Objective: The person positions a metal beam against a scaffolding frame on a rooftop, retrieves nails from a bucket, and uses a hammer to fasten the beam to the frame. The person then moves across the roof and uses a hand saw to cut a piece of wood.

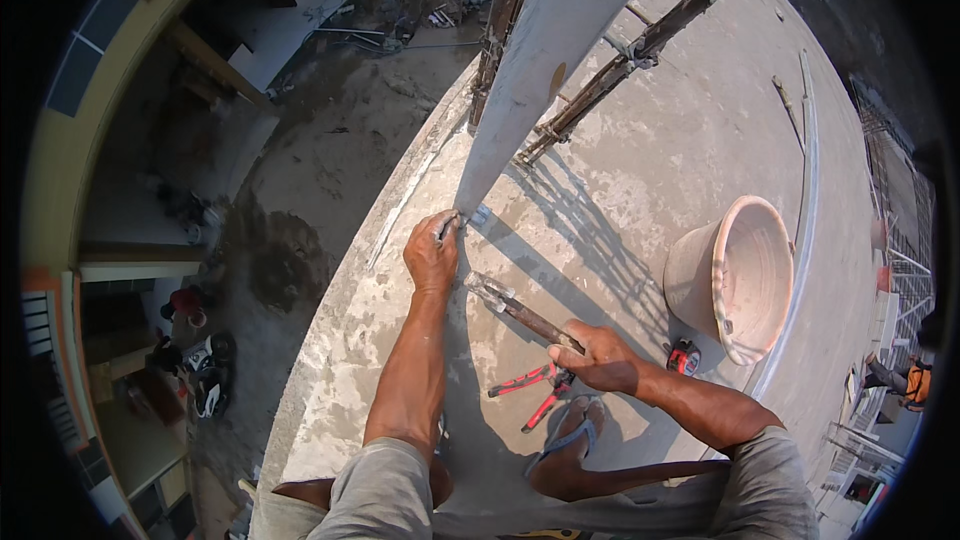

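Your left hand (430,252) is curled at the foot of the tall pale post (545,70), fingers bent against its base; whether they pinch something small there, I cannot tell. Your right hand (603,357) is closed round the handle of a hammer-like tool (535,322), its head near the post's foot but apart from it. Red-handled pliers (522,381) lie nearer you than the post; a bucket (695,275) sits well to the post's right.
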`<state>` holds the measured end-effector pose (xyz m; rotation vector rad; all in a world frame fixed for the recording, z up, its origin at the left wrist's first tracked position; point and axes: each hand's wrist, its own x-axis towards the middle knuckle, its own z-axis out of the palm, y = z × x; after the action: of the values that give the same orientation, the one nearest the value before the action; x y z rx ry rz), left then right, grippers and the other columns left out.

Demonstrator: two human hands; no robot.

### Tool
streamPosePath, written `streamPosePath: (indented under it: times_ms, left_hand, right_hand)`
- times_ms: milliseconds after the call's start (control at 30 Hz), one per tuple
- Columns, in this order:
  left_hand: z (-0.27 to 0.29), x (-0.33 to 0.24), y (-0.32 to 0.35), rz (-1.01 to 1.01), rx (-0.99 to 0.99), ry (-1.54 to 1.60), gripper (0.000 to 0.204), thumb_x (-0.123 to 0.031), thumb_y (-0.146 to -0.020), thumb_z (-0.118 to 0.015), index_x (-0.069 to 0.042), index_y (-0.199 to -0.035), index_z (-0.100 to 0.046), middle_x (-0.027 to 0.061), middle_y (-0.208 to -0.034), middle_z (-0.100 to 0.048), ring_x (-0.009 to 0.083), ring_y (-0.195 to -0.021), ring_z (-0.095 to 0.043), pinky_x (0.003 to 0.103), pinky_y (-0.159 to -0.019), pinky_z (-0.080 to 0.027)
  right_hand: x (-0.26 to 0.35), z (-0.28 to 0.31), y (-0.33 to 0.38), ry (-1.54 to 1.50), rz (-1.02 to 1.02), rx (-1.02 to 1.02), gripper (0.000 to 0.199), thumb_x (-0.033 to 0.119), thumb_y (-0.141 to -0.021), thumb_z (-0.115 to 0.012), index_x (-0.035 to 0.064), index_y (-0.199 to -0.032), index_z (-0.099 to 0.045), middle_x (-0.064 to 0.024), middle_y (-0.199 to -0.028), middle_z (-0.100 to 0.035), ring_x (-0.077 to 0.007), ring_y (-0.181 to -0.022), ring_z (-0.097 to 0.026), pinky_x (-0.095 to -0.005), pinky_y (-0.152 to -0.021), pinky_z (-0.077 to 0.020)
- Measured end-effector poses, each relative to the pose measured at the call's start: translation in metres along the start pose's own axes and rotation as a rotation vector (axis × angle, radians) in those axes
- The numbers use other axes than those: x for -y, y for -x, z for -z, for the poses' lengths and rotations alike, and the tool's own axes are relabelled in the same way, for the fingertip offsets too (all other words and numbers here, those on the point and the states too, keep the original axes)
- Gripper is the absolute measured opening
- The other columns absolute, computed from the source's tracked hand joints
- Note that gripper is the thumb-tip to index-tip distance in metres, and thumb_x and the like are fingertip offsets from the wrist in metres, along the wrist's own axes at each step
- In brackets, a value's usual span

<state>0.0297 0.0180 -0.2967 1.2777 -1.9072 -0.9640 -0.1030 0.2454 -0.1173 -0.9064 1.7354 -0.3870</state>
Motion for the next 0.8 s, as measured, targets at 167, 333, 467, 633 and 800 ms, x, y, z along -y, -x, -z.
streamPosePath:
  times_ms: [167, 333, 467, 633, 800]
  left_hand:
    - [-0.003, 0.003, 0.003, 0.02, -0.026, 0.098, 0.016, -0.012, -0.082, -0.074, -0.011, -0.098, -0.075, 0.0077, -0.098, -0.073, 0.0271, -0.091, -0.07, 0.034, -0.082, -0.054]
    - [-0.002, 0.003, 0.004, -0.051, -0.005, -0.165, 0.016, -0.01, -0.079, -0.073, -0.009, -0.095, -0.073, 0.0086, -0.1, -0.071, 0.0293, -0.093, -0.066, 0.037, -0.082, -0.053]
    - [-0.002, 0.003, 0.006, -0.063, -0.055, -0.084, 0.019, -0.009, -0.078, -0.074, -0.008, -0.097, -0.072, 0.0084, -0.099, -0.07, 0.0292, -0.093, -0.066, 0.037, -0.083, -0.053]
    - [-0.004, 0.006, 0.005, -0.068, -0.06, -0.076, 0.021, -0.006, -0.076, -0.072, -0.009, -0.097, -0.072, 0.0079, -0.098, -0.07, 0.0287, -0.094, -0.066, 0.036, -0.084, -0.053]
    - [-0.002, 0.002, 0.004, -0.05, -0.078, -0.068, 0.021, -0.006, -0.076, -0.072, -0.01, -0.096, -0.073, 0.0064, -0.099, -0.071, 0.0277, -0.094, -0.067, 0.036, -0.083, -0.053]
  right_hand:
    - [0.01, -0.001, -0.025, 0.05, 0.263, -0.176, 0.033, 0.036, -0.1, -0.057, 0.0035, -0.103, -0.055, -0.0148, -0.072, -0.058, -0.0263, -0.066, -0.059, -0.0397, -0.062, -0.0457]
    - [0.011, -0.007, -0.066, 0.113, 0.356, -0.331, 0.03, 0.033, -0.102, -0.054, 0.0037, -0.105, -0.053, -0.0176, -0.066, -0.057, -0.035, -0.059, -0.059, -0.0428, -0.058, -0.0448]
    - [0.001, -0.017, -0.077, 0.102, 0.285, -0.348, 0.028, 0.032, -0.102, -0.053, 0.0043, -0.104, -0.052, -0.0185, -0.065, -0.056, -0.0364, -0.061, -0.06, -0.043, -0.058, -0.0444]
    - [-0.018, -0.024, -0.09, 0.163, 0.287, -0.367, 0.028, 0.032, -0.102, -0.053, 0.0046, -0.104, -0.052, -0.019, -0.064, -0.056, -0.0371, -0.062, -0.061, -0.0436, -0.059, -0.0447]
    - [-0.014, -0.028, -0.096, 0.178, 0.298, -0.406, 0.028, 0.033, -0.102, -0.054, 0.005, -0.103, -0.052, -0.018, -0.064, -0.055, -0.0366, -0.059, -0.06, -0.0421, -0.057, -0.0449]
